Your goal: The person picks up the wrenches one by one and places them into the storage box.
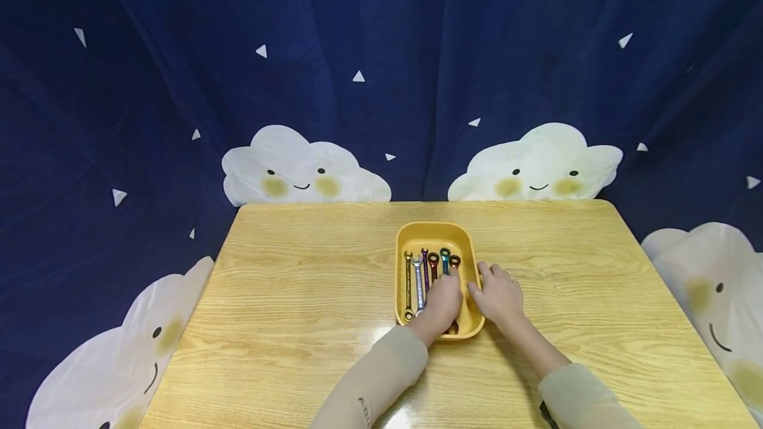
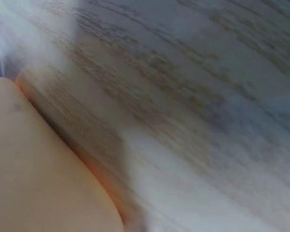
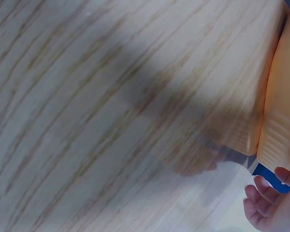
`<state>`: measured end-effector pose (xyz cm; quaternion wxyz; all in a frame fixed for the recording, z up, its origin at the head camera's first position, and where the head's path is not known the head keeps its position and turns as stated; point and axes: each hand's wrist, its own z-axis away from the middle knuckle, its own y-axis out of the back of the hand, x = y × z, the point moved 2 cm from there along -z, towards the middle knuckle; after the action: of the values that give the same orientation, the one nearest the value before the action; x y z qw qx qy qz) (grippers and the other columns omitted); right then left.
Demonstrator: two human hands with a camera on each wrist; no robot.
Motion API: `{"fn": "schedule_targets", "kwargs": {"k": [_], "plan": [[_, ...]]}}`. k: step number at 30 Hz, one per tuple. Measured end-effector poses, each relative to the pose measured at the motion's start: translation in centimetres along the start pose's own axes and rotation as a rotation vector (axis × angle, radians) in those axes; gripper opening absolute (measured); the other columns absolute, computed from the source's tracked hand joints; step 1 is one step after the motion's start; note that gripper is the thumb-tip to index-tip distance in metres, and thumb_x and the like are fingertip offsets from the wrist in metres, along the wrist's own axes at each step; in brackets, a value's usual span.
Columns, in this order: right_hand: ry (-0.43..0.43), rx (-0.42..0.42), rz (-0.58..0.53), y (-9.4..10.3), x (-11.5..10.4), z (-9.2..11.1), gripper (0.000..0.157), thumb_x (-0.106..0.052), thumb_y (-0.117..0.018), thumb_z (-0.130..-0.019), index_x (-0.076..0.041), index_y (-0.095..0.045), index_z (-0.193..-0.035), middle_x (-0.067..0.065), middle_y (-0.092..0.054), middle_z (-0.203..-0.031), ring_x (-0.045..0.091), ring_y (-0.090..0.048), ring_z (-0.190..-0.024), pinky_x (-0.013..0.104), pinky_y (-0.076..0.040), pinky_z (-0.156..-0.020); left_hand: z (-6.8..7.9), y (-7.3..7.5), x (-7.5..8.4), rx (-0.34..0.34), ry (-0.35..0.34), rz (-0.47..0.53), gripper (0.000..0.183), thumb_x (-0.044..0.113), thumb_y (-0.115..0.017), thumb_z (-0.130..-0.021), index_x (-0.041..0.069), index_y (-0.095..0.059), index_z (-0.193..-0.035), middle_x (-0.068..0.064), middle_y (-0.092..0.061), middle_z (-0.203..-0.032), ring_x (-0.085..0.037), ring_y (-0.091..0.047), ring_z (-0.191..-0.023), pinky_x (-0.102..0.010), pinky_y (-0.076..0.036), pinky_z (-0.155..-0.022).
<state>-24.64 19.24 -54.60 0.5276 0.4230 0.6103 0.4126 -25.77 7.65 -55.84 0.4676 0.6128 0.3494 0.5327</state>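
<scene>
A yellow plastic tray [image 1: 438,226] sits on the table and holds several colored ratchet wrenches lying side by side. Among them are a gold wrench [image 1: 408,283], a silver-blue wrench [image 1: 419,280] and a purple wrench [image 1: 425,269]. My left hand [image 1: 444,300] reaches into the tray and holds the rightmost wrench [image 1: 455,261], whose reddish ring end shows past the fingers; the fingertips are hidden. At the tray's right side, my right hand [image 1: 501,293] touches the rim with relaxed fingers. The right wrist view shows those fingers against the tray's outer wall [image 3: 280,121].
The wooden table [image 1: 310,283] extends to both sides of the tray. A dark blue curtain [image 1: 334,111] with white cloud prints hangs behind it. Only tabletop and the tray's side wall [image 2: 43,159] show in the left wrist view.
</scene>
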Motion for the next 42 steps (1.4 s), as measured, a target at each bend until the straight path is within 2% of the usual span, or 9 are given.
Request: {"fn": "schedule_targets", "kwargs": {"k": [6,11,16,21,28,33,37,42], "plan": [[0.008,-0.011,0.008,0.0,-0.1,-0.1,0.046,-0.034,-0.049,-0.085,-0.005,-0.049,-0.121,0.020,-0.054,-0.102,0.037,-0.053,-0.088,0.051,-0.043,-0.069,0.2,-0.2,0.5,0.057,-0.062,-0.113,0.041,0.013,-0.061,-0.082,0.002,-0.053,-0.121,-0.009,-0.064,-0.076,-0.017,-0.062,-0.057,-0.023,-0.046,-0.046],[0.014,-0.005,0.013,0.1,-0.1,-0.3,0.043,-0.032,-0.050,-0.085,-0.005,-0.049,-0.118,0.020,-0.054,-0.100,0.036,-0.053,-0.085,0.050,-0.043,-0.065,0.2,-0.2,0.7,0.050,-0.064,-0.160,0.041,0.017,-0.063,-0.082,0.004,-0.053,-0.119,-0.008,-0.062,-0.077,-0.016,-0.059,-0.053,-0.021,-0.044,-0.042],[0.008,0.002,0.011,0.0,0.0,-0.3,0.043,-0.033,-0.050,-0.085,-0.006,-0.049,-0.118,0.019,-0.053,-0.099,0.036,-0.053,-0.085,0.050,-0.043,-0.065,0.1,-0.2,0.7,0.057,-0.076,-0.232,0.030,0.017,-0.059,-0.085,0.006,-0.055,-0.113,-0.005,-0.060,-0.075,-0.014,-0.060,-0.054,-0.021,-0.045,-0.042],[0.010,0.006,0.009,0.0,0.0,-0.3,0.043,-0.033,-0.049,-0.085,-0.006,-0.049,-0.118,0.019,-0.053,-0.099,0.036,-0.053,-0.085,0.050,-0.043,-0.065,0.2,-0.2,0.6,0.057,-0.084,-0.265,0.030,0.017,-0.056,-0.087,0.007,-0.055,-0.115,-0.005,-0.063,-0.077,-0.014,-0.060,-0.056,-0.022,-0.046,-0.044],[0.008,0.000,0.007,0.0,-0.1,-0.3,0.044,-0.034,-0.049,-0.085,-0.006,-0.049,-0.119,0.019,-0.053,-0.101,0.037,-0.052,-0.087,0.051,-0.043,-0.067,0.1,-0.4,0.5,0.027,-0.073,-0.230,0.028,0.019,-0.054,-0.088,0.008,-0.054,-0.114,-0.005,-0.063,-0.076,-0.015,-0.060,-0.055,-0.025,-0.045,-0.043],[0.000,-0.011,0.003,0.1,-0.1,-0.2,0.045,-0.034,-0.049,-0.085,-0.005,-0.049,-0.120,0.020,-0.053,-0.101,0.036,-0.052,-0.087,0.050,-0.043,-0.067,0.2,-0.1,0.1,-0.033,-0.054,-0.129,0.035,0.022,-0.056,-0.087,0.007,-0.052,-0.118,-0.005,-0.063,-0.080,-0.018,-0.060,-0.059,-0.027,-0.045,-0.044],[-0.011,-0.019,0.000,0.1,0.0,-0.1,0.045,-0.034,-0.050,-0.085,-0.005,-0.048,-0.120,0.020,-0.053,-0.102,0.036,-0.052,-0.088,0.051,-0.042,-0.069,0.4,0.4,-0.4,-0.074,-0.083,-0.058,0.040,0.023,-0.057,-0.086,0.006,-0.052,-0.122,-0.007,-0.063,-0.088,-0.019,-0.061,-0.064,-0.027,-0.046,-0.048],[-0.014,-0.020,-0.002,0.0,0.0,0.0,0.044,-0.034,-0.051,-0.085,-0.006,-0.049,-0.119,0.019,-0.053,-0.101,0.036,-0.052,-0.088,0.051,-0.042,-0.068,0.7,1.0,-1.3,-0.083,-0.153,-0.035,0.038,0.024,-0.056,-0.087,0.006,-0.054,-0.121,-0.006,-0.063,-0.094,-0.017,-0.061,-0.068,-0.026,-0.047,-0.052]]}}
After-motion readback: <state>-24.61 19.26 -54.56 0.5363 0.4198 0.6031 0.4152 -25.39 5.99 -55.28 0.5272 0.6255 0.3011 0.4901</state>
